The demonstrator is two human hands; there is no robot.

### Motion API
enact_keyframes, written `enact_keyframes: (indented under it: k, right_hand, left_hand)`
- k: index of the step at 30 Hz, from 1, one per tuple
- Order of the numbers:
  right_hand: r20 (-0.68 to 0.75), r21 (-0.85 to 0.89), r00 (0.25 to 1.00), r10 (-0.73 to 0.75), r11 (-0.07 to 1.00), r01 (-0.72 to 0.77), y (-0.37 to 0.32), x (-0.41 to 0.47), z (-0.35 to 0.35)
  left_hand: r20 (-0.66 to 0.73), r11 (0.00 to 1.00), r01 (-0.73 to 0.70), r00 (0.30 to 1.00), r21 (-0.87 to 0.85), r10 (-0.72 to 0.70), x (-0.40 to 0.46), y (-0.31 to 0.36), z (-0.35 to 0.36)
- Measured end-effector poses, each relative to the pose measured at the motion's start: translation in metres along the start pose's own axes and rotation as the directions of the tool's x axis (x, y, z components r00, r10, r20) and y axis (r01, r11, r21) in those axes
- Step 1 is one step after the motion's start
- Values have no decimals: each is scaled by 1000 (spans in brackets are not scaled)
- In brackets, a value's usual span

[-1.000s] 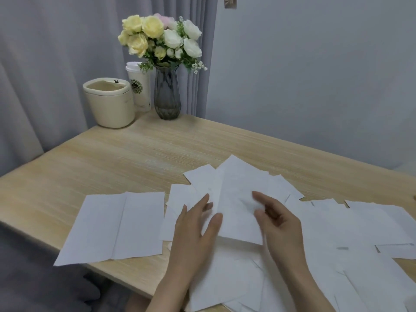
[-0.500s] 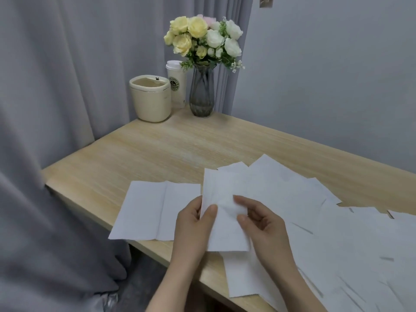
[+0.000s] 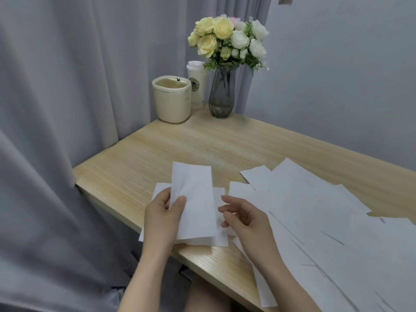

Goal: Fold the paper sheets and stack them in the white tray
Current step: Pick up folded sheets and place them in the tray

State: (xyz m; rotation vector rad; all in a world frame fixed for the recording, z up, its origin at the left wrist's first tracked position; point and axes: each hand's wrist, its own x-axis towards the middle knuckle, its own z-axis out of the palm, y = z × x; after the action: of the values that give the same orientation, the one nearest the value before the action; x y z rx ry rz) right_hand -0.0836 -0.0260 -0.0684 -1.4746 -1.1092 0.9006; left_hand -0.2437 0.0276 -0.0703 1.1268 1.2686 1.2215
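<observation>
Lifted off table (image 3: pixel 157 154), folded sheet (image 3: pixel 193 199) probably clears it.

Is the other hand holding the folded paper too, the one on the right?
No, only the left hand pinches the folded paper; the right hand is beside it with its fingers loosely curled and holds nothing.

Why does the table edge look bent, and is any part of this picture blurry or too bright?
Head view: the wide lens bows the wooden table and curtain near the borders. Light is soft and even, with faint shadows and no glare. The loose paper sheets wash out into one pale mass; the left hand, folded sheet and flowers look slightly soft.
</observation>
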Motion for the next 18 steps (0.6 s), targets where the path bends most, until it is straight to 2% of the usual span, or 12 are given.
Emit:
enact_keyframes:
  k: [4,7,12,15,18]
  right_hand:
    - [5,-157,1000,21,987,-20,0,9,16]
    - [-16,-341,1000,8,940,-13,0,13,30]
    - [-37,-710,998,-49,704,8,-2,18,57]
    - [-34,-814,999,-19,581,-17,-3,18,69]
    - [-32,-857,1000,0,514,-27,-3,18,76]
  left_hand:
    - [-84,999,-5,996,39,8,17,3,-32]
    - [-131,998,17,991,62,-9,28,-3,-54]
    - [-143,993,73,988,89,-60,35,-15,-70]
    - [-143,994,78,987,73,-67,33,-16,-69]
    - [-140,995,79,988,58,-71,30,-14,-68]
